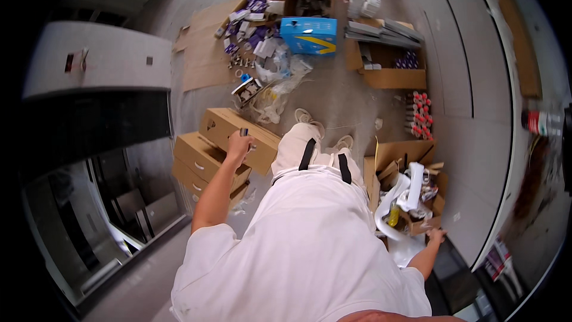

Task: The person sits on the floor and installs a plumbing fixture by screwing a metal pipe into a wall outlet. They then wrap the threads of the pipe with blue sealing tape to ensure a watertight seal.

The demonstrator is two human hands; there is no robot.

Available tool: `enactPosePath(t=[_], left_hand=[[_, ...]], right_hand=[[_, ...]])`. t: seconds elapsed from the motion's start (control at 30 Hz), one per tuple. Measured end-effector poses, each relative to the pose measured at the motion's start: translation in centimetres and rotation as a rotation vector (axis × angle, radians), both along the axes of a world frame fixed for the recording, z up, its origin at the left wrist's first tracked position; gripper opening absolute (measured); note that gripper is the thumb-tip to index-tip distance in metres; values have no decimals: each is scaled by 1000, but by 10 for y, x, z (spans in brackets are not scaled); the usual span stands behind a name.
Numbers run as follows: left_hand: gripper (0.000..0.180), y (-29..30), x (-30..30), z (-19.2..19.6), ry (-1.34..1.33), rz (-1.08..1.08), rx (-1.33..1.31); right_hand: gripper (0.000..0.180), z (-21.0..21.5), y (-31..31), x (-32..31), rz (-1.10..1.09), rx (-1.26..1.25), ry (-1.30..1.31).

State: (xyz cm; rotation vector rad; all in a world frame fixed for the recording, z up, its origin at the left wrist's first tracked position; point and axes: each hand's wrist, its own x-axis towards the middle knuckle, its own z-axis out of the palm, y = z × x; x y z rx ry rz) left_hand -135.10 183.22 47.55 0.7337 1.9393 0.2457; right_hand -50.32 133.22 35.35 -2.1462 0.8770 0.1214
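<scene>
My left hand (pixel 239 148) is curled around a small dark object (pixel 244 132) by some cardboard boxes (pixel 262 146); a loosened grip could drop it among them. My right hand (pixel 436 236) hangs beside an open carton (pixel 393 151), its hold unclear. My left arm reaches forward; my right angles outward.

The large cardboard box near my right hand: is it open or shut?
Open: the large cardboard box is uncovered, with white pieces sticking out.
</scene>
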Motion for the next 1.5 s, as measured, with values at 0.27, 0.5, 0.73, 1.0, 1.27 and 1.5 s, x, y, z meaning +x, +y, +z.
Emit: enactPosePath(t=[0.27,0.5,0.73,1.0,1.27,1.5], left_hand=[[13,-117,-135,-71,90,333,-280],[20,-54,-140,-55,-65,320,-226],[27,60,-132,3,-167,508,98],[20,27,-94,-26,-295,1214,45],[17,41,-34,-98,-413,1740,10],[23,-42,12,-257,-115,1483,-218]], right_hand=[[52,73,163,-45,1141,-881,97],[57,-1,523,-217,1302,149,220],[57,-3,692,-547,2834,-99,374],[29,-34,884,-659,2666,-397,206],[30,-298,994,-845,3184,87,113],[37,-565,994,-1046,3376,-152,76]])
